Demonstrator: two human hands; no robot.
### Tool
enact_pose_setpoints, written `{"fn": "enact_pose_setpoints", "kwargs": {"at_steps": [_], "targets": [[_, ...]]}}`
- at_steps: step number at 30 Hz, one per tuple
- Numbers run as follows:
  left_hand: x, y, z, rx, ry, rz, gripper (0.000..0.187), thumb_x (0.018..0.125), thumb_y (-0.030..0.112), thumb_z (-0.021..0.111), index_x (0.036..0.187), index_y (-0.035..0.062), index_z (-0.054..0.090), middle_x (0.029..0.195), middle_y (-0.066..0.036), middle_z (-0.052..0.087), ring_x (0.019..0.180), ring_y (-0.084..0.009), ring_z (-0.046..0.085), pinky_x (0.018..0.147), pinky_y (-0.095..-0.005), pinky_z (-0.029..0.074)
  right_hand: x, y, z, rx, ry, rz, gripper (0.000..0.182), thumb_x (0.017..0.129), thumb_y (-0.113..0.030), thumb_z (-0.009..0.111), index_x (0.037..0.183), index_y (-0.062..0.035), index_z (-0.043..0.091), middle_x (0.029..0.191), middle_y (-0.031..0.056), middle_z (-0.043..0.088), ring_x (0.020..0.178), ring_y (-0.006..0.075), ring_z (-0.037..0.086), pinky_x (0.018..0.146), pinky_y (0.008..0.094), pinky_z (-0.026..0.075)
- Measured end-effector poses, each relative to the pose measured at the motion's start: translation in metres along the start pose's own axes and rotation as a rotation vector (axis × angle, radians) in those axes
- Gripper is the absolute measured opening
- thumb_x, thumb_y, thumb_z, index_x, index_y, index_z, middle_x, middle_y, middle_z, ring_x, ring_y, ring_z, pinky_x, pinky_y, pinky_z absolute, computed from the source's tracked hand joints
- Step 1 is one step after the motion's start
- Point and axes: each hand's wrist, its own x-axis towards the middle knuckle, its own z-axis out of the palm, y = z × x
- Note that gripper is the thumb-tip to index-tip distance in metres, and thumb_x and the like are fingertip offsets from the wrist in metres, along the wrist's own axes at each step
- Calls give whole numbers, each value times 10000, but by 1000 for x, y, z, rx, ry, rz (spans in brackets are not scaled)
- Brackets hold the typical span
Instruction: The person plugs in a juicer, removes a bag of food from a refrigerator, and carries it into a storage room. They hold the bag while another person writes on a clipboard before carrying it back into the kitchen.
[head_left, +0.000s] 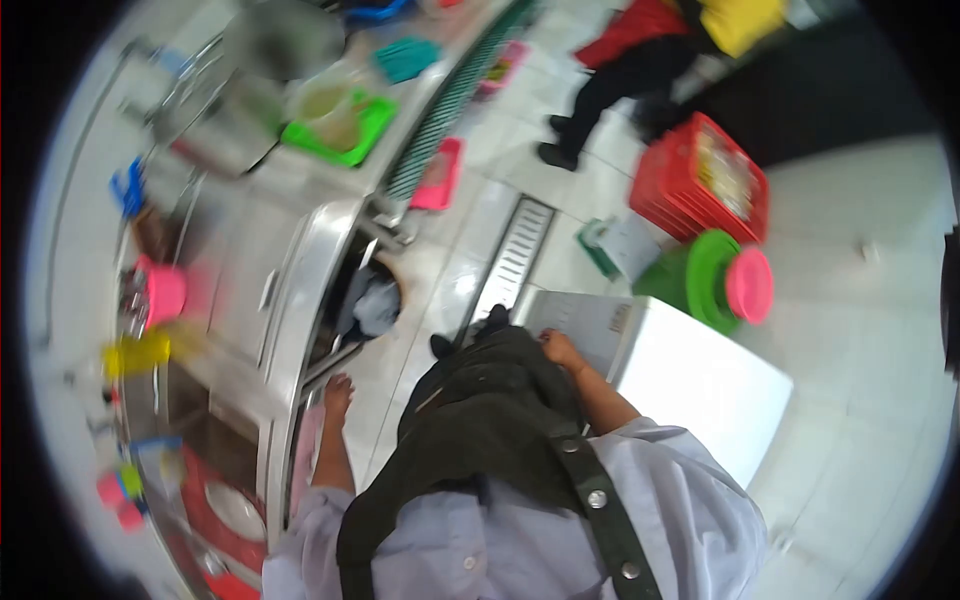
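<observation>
My left hand hangs low beside the steel counter, its fingers loosely apart and nothing in them. On the other side, my right hand hangs next to the white chest-like box, overlapping its near side in this view. The fingers of that hand point down and away from me, mostly hidden behind its back. A dark green apron covers my front between both arms. Under the counter, close ahead of my left hand, a grey bundle sits in a dark round container.
A floor drain grate runs ahead of my feet. Red crates and a green tub stand right. A pink tray lies near the counter. Another person's legs are farther off. A green tray rests on the counter.
</observation>
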Motion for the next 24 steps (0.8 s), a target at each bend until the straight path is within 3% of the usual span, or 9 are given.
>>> {"fn": "enact_pose_setpoints", "kwargs": {"at_steps": [4, 7, 9, 12, 14, 19, 20, 21, 24], "targets": [[21, 5, 9, 105, -131, 6, 286, 837, 232, 574, 1096, 112, 555, 867, -14, 597, 678, -104, 554, 512, -231, 392, -25, 1, 3, 184, 92, 38, 317, 802, -253, 580, 1042, -50, 619, 975, 183, 655, 928, 332, 628, 818, 397, 488], [36, 18, 24, 110, -196, -128, 200, 859, 280, 550, 1020, 161, 555, 815, 19, 546, 661, -101, 531, 507, -229, 375, -32, -11, -1, 246, 80, 103, 292, 799, -216, 591, 1026, -34, 603, 964, 184, 652, 929, 300, 630, 803, 387, 492], [25, 32, 48, 164, -154, -116, 199, 878, 336, 549, 997, 176, 555, 802, 37, 523, 671, -100, 524, 505, -227, 372, -20, 7, 16, 231, 170, -15, 287, 795, -189, 588, 1024, -16, 600, 932, 184, 651, 900, 300, 632, 784, 393, 494], [11, 75, 95, 283, -263, -18, 230, 874, 265, 575, 1065, 136, 576, 826, 30, 563, 680, -83, 530, 513, -223, 381, -20, -14, 1, 240, 140, 6, 284, 794, -185, 567, 1023, -23, 615, 947, 198, 645, 900, 339, 623, 799, 420, 491], [37, 72, 111, 318, -387, 228, 276, 862, 238, 588, 1113, 122, 580, 830, 14, 590, 653, -77, 524, 507, -226, 385, -19, -27, 5, 298, 137, -9, 293, 789, -192, 555, 1021, -29, 627, 969, 221, 641, 930, 376, 613, 826, 442, 487], [13, 125, 141, 366, -428, 333, 308, 858, 196, 592, 1151, 103, 575, 851, -8, 604, 636, -79, 519, 520, -235, 413, -17, -42, -13, 192, 17, -22, 307, 823, -217, 551, 1073, -45, 597, 1067, 197, 609, 1031, 368, 568, 877, 449, 456], [22, 118, 142, 281, -445, 344, 283, 869, 185, 584, 1138, 96, 577, 857, -12, 603, 647, -83, 522, 537, -237, 432, -7, -30, 4, 183, 94, -72, 315, 824, -203, 531, 1077, -25, 593, 1050, 211, 612, 1019, 379, 571, 878, 453, 456], [-9, 141, 149, 310, -376, 233, 269, 877, 177, 579, 1132, 92, 578, 849, -14, 597, 652, -89, 526, 549, -233, 441, -16, -35, -2, 236, 104, -116, 319, 817, -190, 527, 1073, -9, 592, 1038, 222, 614, 1005, 379, 577, 872, 452, 459], [11, 120, 135, 262, -425, 208, 223, 889, 177, 577, 1069, 45, 583, 791, -2, 569, 649, -85, 525, 549, -233, 431, -9, -35, 4, 268, 59, -88, 306, 790, -170, 547, 1043, -6, 602, 1033, 225, 616, 994, 368, 585, 868, 435, 463]]}}
